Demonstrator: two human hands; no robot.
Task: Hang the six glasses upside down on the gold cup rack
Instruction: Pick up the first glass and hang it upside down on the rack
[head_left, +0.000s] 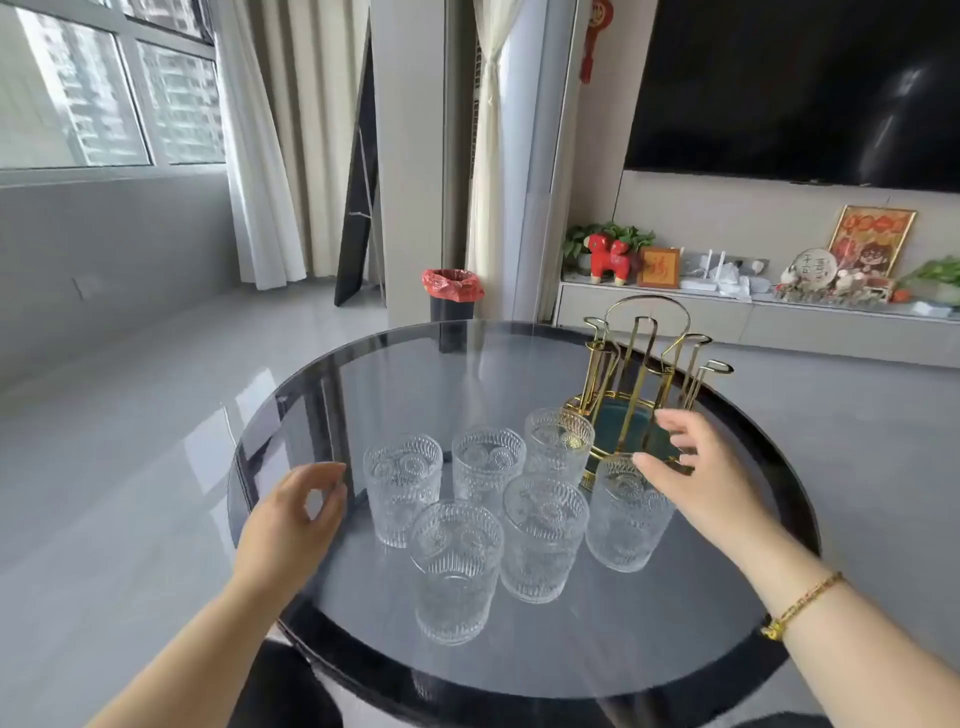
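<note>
We saw six embossed clear glasses (544, 538) upright in two rows on the round dark glass table (395, 644) | our right hand (698, 475) spread, fingertips at the rim of the rightmost glass (626, 519) | our left hand (296, 519) loosely curled, empty, just left of the group | gold wire rack (647, 364), looped hooks, teal base, bare behind them

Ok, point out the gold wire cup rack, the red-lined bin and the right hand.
Gold wire cup rack (645, 358): head view, on a middle upright prong.
Black bin with red liner (451, 285): head view, on the liner.
Right hand (698, 475): head view, on its back.
</note>
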